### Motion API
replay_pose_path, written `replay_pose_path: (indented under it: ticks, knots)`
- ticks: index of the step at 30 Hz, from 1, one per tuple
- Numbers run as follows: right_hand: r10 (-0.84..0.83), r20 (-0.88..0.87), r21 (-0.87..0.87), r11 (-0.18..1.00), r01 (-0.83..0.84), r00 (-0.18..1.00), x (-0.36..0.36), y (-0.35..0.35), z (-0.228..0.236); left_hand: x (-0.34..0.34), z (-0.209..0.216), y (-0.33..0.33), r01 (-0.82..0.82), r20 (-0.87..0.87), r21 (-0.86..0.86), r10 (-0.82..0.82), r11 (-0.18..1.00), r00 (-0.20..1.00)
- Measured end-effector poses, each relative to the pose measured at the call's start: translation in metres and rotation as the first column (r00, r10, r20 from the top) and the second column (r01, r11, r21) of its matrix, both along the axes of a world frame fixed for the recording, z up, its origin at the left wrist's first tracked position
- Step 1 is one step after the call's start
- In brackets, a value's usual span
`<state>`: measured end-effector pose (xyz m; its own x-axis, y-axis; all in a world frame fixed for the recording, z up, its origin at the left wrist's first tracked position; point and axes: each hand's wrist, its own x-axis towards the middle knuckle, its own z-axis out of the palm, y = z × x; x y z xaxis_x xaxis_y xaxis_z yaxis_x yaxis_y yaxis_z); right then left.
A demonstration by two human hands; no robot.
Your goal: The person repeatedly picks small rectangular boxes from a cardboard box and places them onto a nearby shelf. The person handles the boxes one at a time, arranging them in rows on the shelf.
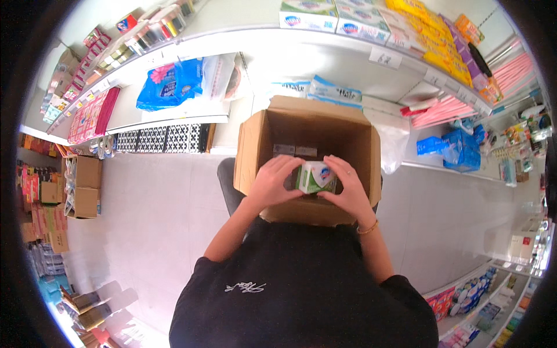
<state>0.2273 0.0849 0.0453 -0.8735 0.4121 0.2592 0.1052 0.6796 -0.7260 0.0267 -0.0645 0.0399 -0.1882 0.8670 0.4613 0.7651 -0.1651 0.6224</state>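
Both my hands are over an open cardboard carton (248, 151) in front of me. Between them is a small white-and-green soap box (315, 177), held above the inside of the carton. My left hand (274, 181) is closed on its left end, fingers on top and thumb low. My right hand (350, 188) grips its right side, with the thumb at the lower edge. Deeper in the carton lie small pale boxes (295, 150); my hands hide part of the bottom.
The carton rests on a dark seat or stool (227, 177), mostly hidden. Ahead runs a white shelf (255, 36) with similar boxes (362, 24) and yellow packs (438, 49). Below are blue packages (335, 93) and a blue bag (171, 85). More cartons (82, 185) stand at left.
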Motion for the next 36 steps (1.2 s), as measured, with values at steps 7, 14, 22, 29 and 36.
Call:
replay_pose_path:
  ticks: [7, 14, 22, 29, 36]
  knots:
    - [0.015, -0.017, 0.141, 0.99, -0.013, 1.0, -0.024, 0.014, 0.022, 0.0, -0.01, -0.005, -0.119, 0.303, -0.131, 0.154, 0.984, 0.94]
    - [-0.007, -0.29, 0.215, 0.974, 0.073, 0.957, -0.052, 0.069, 0.118, 0.0, -0.019, -0.014, -0.095, 0.266, -0.126, 0.126, 0.987, 0.956]
    - [-0.043, -0.476, 0.459, 0.84, 0.29, 0.878, -0.186, 0.163, 0.236, 0.0, -0.024, -0.01, -0.11, 0.184, -0.04, 0.115, 0.993, 0.976]
    - [-0.097, -0.202, 0.462, 0.868, 0.182, 0.975, -0.278, 0.24, 0.232, -0.001, -0.026, -0.012, -0.111, 0.122, -0.082, 0.121, 0.99, 0.985]
    - [-0.03, -0.067, 0.562, 0.825, 0.062, 0.997, -0.291, 0.255, 0.213, -0.001, -0.023, -0.015, -0.089, 0.148, -0.102, 0.104, 0.991, 0.984]
